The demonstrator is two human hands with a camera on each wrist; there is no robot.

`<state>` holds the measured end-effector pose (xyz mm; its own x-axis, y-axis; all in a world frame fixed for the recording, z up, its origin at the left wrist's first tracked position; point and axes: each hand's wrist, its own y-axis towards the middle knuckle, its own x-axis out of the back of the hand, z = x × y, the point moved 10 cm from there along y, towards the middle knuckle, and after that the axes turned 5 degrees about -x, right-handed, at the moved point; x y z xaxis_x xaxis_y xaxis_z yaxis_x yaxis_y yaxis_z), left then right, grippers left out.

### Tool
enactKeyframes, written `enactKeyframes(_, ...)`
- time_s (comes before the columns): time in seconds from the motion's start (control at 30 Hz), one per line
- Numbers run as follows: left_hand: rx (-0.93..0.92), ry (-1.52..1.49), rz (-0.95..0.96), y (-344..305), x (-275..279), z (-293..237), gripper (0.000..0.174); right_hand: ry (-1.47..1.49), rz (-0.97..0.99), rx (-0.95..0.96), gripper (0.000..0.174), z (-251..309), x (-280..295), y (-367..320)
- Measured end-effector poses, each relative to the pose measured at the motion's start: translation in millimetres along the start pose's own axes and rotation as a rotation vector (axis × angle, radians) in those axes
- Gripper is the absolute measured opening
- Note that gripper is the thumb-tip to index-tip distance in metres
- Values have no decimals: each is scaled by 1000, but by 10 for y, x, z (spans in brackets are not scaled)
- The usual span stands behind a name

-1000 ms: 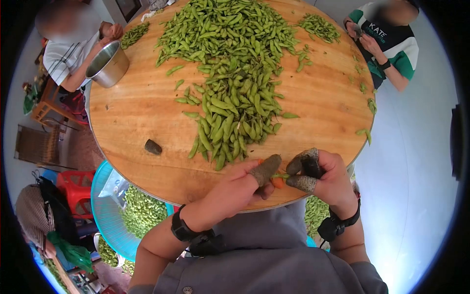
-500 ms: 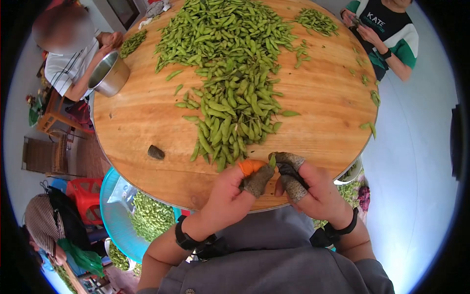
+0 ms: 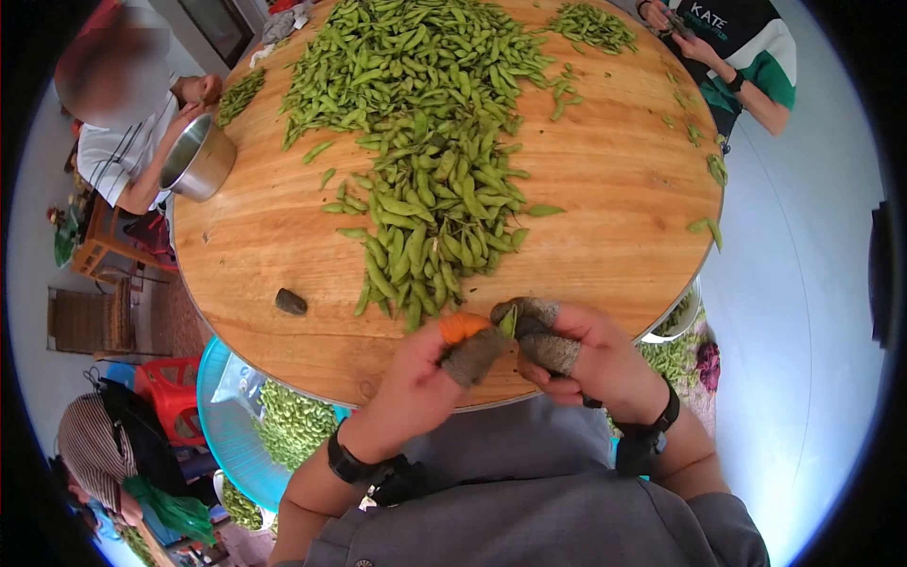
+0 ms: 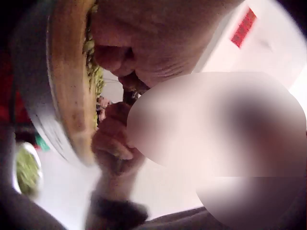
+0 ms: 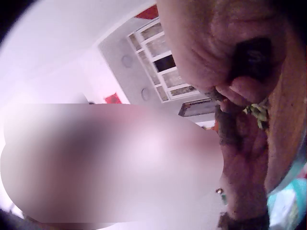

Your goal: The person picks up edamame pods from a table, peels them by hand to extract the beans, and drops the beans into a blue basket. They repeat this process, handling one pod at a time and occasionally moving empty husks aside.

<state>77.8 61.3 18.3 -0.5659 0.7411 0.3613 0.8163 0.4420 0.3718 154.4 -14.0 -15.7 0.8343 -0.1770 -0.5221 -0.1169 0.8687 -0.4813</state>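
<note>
In the head view, both hands meet over the near edge of the round wooden table. A green soybean pod stands upright between their fingertips. My left hand pinches it from the left, with an orange cover on a finger and a grey-brown one on the thumb. From the right, my right hand holds the pod with curled fingers in dark, worn covers. A black patch shows against the right palm in the right wrist view. In the left wrist view, the hands are dim and the pod is hidden.
A large heap of soybean pods runs down the table toward the hands. One dark finger cover lies at left. A metal pot stands by a seated person; another person sits at right. Below is a turquoise basket with green beans.
The hands have drawn together and shifted slightly left. The pod, low between the fingertips a second ago, now stands upright, and the right thumb has come in beside the right finger.
</note>
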Motion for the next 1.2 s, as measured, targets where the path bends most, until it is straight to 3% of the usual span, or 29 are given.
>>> enactKeyframes(0.07,747,-1317,-63,-296,-392,419,10,111,33,-42,30,-89,-10,8)
enactKeyframes(0.13,764,-1299,-46,-279,-410,421,9,220,71,-85,29,-146,-47,16)
enactKeyframes(0.2,785,-1287,-33,-303,-473,445,9,-70,-44,-19,26,-84,25,0)
enactKeyframes(0.27,308,-383,24,-116,-183,329,8,-181,-45,2,26,-24,-12,-51)
enactKeyframes(0.3,310,-381,25,-101,-159,323,8,-295,-45,26,25,27,-37,-77)
enactKeyframes(0.37,17,-84,130,11,-104,22,12,-387,-67,23,26,73,-32,-117)
enactKeyframes(0.4,20,-82,130,-3,-103,9,12,-481,-95,18,27,80,-14,-123)
enactKeyframes(0.47,-78,401,183,-24,-149,-80,9,-534,-106,64,28,107,-22,-117)
enactKeyframes(0.6,-137,401,21,-3,-96,-142,9,-589,-176,138,30,160,-8,-86)
enactKeyframes(0.67,496,-471,-31,-167,-215,364,15,-560,-181,124,31,117,29,-69)
enactKeyframes(0.73,478,-494,-26,-127,-239,316,17,-533,-184,111,31,102,42,-66)
enactKeyframes(0.8,465,-517,-20,-95,-271,286,19,-829,-286,301,32,295,-19,-146)
enactKeyframes(0.83,468,-557,-24,-81,-293,280,18,-829,-286,302,32,285,-36,-147)
enactKeyframes(0.9,466,-596,-26,-58,-323,288,17,-1069,-391,556,22,480,-170,-283)
enactKeyframes(0.97,432,-393,27,-50,-323,340,15,-1094,-392,522,24,480,-174,-291)
enactKeyframes(1.13,331,-489,-21,10,-292,305,14,-1052,-349,414,18,502,-163,-233)
enactKeyframes(1.2,279,-505,-20,10,-307,279,14,-1076,-347,437,29,504,-177,-214)
